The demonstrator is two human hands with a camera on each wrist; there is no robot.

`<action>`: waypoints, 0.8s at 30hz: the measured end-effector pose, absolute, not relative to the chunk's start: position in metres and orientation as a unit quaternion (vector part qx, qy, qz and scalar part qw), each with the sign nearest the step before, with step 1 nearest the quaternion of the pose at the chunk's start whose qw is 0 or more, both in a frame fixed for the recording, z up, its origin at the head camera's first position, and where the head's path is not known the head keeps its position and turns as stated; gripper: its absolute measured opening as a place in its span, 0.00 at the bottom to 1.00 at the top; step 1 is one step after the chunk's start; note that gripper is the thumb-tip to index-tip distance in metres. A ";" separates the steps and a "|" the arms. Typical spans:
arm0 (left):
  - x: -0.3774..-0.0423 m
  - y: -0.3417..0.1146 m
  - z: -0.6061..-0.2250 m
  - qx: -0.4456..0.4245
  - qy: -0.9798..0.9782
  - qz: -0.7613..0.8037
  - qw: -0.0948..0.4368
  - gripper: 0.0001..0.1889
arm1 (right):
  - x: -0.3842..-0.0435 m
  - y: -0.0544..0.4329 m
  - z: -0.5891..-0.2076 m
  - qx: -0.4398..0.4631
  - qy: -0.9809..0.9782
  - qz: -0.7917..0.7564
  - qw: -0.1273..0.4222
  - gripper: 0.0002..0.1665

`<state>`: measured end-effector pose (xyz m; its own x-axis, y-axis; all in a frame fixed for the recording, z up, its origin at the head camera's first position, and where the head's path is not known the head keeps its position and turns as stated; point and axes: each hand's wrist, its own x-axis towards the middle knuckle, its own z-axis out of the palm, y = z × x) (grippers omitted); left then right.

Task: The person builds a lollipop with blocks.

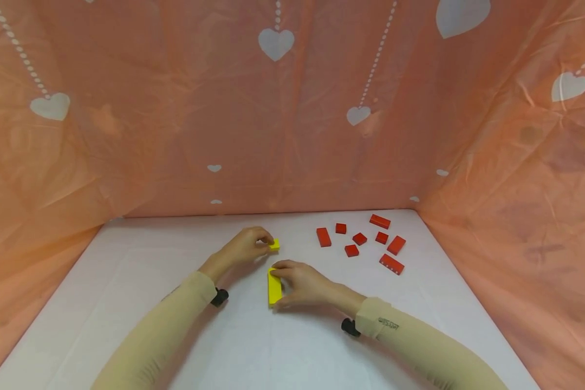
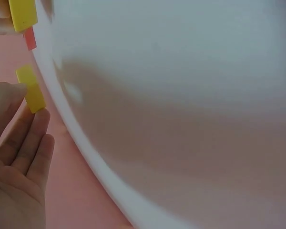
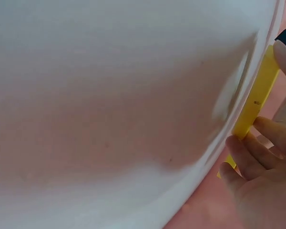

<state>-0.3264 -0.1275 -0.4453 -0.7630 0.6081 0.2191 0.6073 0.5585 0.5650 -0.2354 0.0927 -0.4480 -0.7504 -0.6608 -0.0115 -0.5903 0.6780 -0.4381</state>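
My left hand (image 1: 244, 247) pinches a small yellow block (image 1: 275, 245) between thumb and fingertips, close over the white table. The left wrist view shows that small yellow block (image 2: 35, 99) between the thumb and the fingers, with the other fingers spread below. Nearer to me, my right hand (image 1: 308, 285) grips a long yellow block (image 1: 275, 291) lengthwise, thumb at the near end and fingers at the far end. In the right wrist view the long yellow block (image 3: 258, 95) spans from thumb to fingertips, partly covering a second yellow piece (image 3: 229, 164) behind it.
Several red blocks lie scattered right of the hands, some long (image 1: 324, 237) and some short (image 1: 352, 251). A row of dots marks one long red block (image 1: 391, 264). Pink sheeting (image 1: 283, 135) with white hearts encloses the back and sides of the white table (image 1: 127, 281).
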 end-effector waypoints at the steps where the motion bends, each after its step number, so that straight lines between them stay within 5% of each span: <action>1: -0.326 -0.128 -0.446 0.341 0.884 0.319 0.006 0.08 | -0.236 0.092 -0.449 -0.344 0.912 -0.206 0.084 0.45; 24: -0.319 -0.140 -0.452 0.325 0.897 0.294 0.060 0.09 | -0.238 0.082 -0.452 -0.333 0.917 -0.195 0.100 0.49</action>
